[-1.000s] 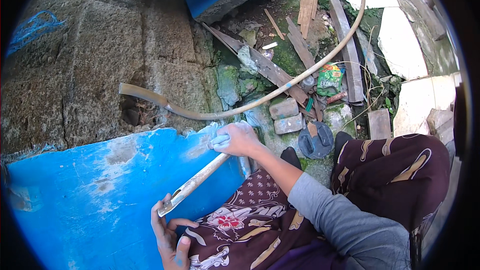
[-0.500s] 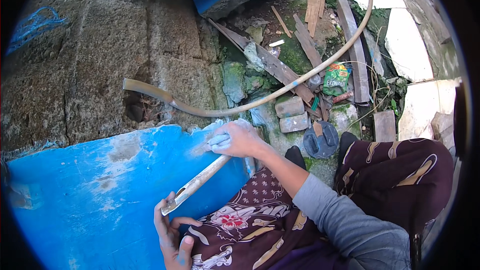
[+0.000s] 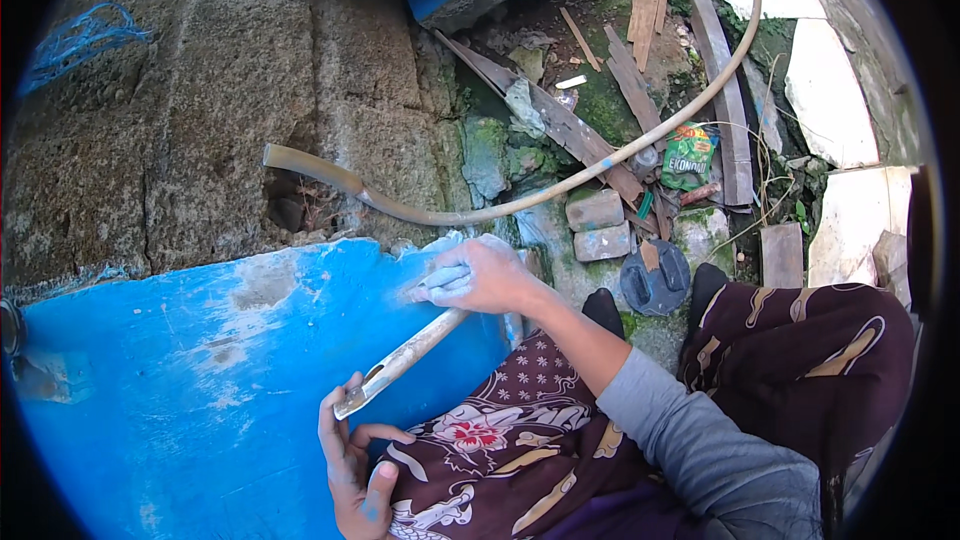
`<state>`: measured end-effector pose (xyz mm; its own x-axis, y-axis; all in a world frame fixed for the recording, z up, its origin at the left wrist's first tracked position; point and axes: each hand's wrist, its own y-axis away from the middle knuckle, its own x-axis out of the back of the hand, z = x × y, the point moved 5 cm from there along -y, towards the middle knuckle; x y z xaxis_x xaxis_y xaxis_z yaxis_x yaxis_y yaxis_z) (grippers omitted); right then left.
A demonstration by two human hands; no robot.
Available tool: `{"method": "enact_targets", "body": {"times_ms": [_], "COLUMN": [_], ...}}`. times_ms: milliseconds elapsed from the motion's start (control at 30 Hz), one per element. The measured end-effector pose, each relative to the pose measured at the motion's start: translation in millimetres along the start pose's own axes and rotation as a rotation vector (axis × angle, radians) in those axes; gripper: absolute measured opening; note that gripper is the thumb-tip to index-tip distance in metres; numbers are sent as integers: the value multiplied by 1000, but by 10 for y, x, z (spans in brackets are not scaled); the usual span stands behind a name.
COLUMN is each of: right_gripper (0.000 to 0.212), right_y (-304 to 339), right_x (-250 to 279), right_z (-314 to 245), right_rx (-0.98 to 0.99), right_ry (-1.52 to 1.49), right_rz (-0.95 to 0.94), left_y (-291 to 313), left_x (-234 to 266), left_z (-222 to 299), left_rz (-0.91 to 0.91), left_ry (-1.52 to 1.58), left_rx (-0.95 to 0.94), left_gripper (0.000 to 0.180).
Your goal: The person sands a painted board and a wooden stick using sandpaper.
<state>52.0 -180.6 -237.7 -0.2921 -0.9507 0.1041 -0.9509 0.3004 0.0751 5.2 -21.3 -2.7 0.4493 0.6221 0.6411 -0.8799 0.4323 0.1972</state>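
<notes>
A whitish pipe (image 3: 405,358) slants over the blue painted surface (image 3: 200,390), with a long slot cut near its lower end. That end rests against the fingertips of my left hand (image 3: 352,470), whose fingers are spread with the thumb apart. The upper end of the pipe passes out of sight under my right hand (image 3: 480,278). My right hand's fingers are curled and dusted with white powder. A small greyish bit pokes out at the fingertips, too little to name. Patterned dark brown cloth (image 3: 500,420) covers my legs close to the pipe.
Beyond the blue surface lies rough concrete (image 3: 220,90). A long beige hose (image 3: 530,198) curves across it toward the upper right. Bricks (image 3: 600,243), wooden planks (image 3: 722,90), a green packet (image 3: 690,157) and a round dark lid-like piece (image 3: 655,278) lie on the mossy ground.
The whole view has shifted slightly, so the scene sits a little further right and higher. Both hands and the pipe keep nearly the same pose.
</notes>
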Motion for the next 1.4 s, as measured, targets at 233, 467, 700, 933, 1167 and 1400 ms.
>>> {"method": "enact_targets", "body": {"times_ms": [233, 467, 700, 933, 1167, 1400], "right_gripper": [46, 37, 45, 49, 44, 39], "right_y": [-53, -63, 17, -46, -29, -2], "right_x": [-54, -56, 25, -97, -7, -17], "right_z": [206, 15, 345, -92, 561, -139], "right_rx": [-59, 65, -82, 87, -264, 43], "right_ry": [-18, 113, 143, -16, 227, -84], "right_rz": [34, -16, 152, 71, 41, 100], "left_y": [-21, 13, -12, -6, -2, 12], "left_x": [32, 22, 27, -5, 25, -4], "left_z": [-58, -31, -51, 14, -54, 13], "left_rz": [5, 16, -7, -32, -29, -25], "left_ry": [3, 17, 12, 54, 41, 56], "left_rx": [3, -21, -26, 1, -31, -13], "left_gripper": [97, 95, 95, 95, 94, 93]}}
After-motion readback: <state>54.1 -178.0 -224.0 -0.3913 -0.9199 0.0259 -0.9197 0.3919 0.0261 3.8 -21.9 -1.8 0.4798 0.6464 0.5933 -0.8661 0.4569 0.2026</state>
